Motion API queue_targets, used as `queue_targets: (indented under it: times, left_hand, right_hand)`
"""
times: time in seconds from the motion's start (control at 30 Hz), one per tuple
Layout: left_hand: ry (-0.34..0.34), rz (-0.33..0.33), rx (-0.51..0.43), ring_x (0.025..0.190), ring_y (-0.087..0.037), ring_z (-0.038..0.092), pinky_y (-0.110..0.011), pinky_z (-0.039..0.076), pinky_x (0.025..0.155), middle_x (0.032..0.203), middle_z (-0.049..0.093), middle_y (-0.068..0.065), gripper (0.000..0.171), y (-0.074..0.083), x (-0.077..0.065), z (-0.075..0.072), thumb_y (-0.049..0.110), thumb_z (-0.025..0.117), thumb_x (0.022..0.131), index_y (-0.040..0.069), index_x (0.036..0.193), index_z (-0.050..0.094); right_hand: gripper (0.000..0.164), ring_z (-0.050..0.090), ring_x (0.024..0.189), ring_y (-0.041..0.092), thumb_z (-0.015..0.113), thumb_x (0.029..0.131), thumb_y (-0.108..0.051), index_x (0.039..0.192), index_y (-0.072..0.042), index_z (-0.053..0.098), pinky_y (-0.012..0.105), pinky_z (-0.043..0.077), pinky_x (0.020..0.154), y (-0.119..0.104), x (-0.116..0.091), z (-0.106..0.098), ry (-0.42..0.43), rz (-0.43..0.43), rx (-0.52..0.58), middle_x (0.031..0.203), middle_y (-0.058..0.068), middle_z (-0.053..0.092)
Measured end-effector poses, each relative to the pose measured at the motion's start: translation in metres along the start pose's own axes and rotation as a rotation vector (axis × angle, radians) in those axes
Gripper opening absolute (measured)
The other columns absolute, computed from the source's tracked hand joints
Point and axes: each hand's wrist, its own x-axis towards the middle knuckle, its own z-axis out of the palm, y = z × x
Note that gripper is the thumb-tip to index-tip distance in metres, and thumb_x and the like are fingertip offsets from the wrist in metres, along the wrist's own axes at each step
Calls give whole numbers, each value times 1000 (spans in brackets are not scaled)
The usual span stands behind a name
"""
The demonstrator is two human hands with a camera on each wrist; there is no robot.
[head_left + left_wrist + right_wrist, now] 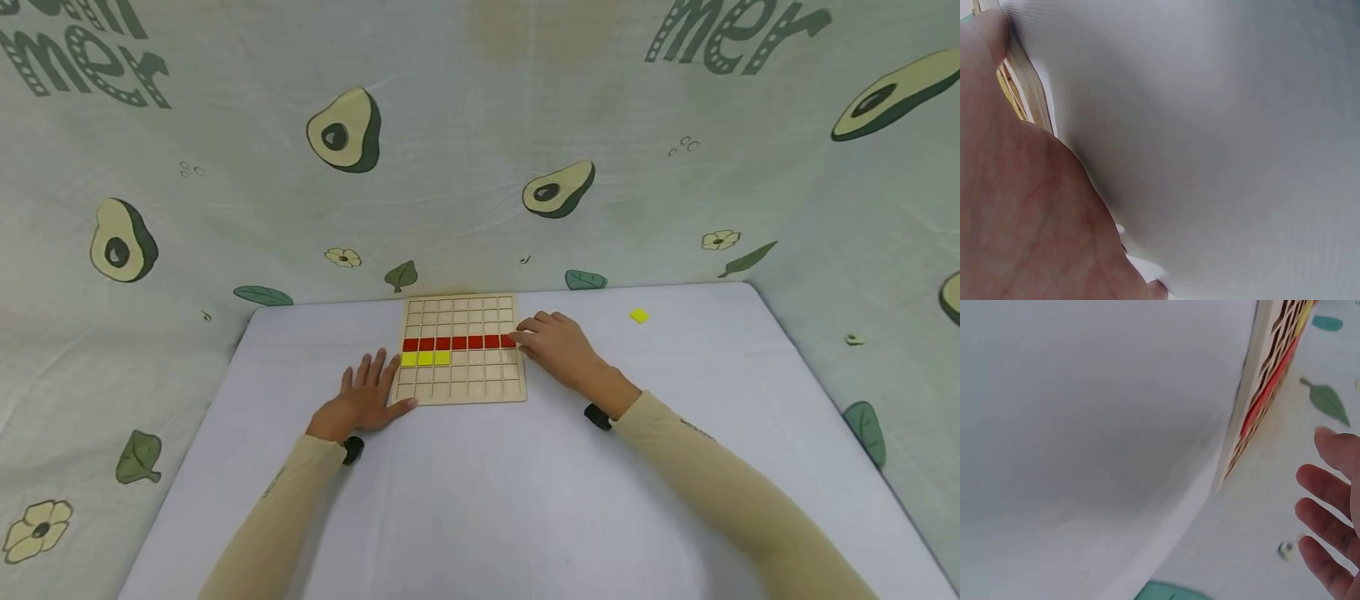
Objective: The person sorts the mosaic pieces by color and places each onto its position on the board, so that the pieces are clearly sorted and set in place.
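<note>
A square wooden grid board [480,389] lies on the white table. A full row of red tiles [459,343] crosses it, and 3 yellow tiles [425,358] fill the left end of the row below. My left hand [362,406] rests with spread fingers against the board's left edge, its thumb by the near left corner. At the right end of the red row is my right hand [561,350], with fingertips at the last red tile. In the right wrist view, the right hand's fingers [1329,487] are apart and nothing shows between them.
A loose yellow tile [639,316] lies toward the back right of the table [480,500]. Behind the table hangs a pale cloth [465,183] printed with avocados and leaves.
</note>
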Motion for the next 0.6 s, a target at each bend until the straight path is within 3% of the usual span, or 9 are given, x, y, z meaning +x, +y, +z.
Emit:
queue_targets:
  times: [0.23, 0.43, 0.6]
  left_hand:
    - [16, 1, 9, 159, -54, -1, -72, 1, 125, 174, -2, -30, 98, -3, 3, 5, 58, 53, 103, 2, 169, 8]
    - [24, 11, -2, 159, -54, -1, -71, 1, 125, 174, -1, -30, 97, -4, 2, 7, 56, 55, 103, 2, 169, 10]
    - [17, 15, 2, 159, -54, -1, -71, 1, 125, 174, -1, -30, 95, -3, -1, 5, 56, 53, 104, 1, 169, 9]
  right_hand:
    - [31, 70, 111, 28, 84, 92, -15, 123, -10, 79, 44, 58, 93, 34, -31, -7, -41, 137, 21, 121, 7, 77]
    - [33, 69, 112, 33, 84, 91, -10, 123, -7, 79, 48, 58, 91, 63, -59, -13, -27, 203, 13, 125, 11, 76]
    - [36, 67, 116, 36, 81, 93, -9, 128, -6, 76, 54, 56, 95, 83, -78, -19, -68, 263, -29, 130, 14, 74]
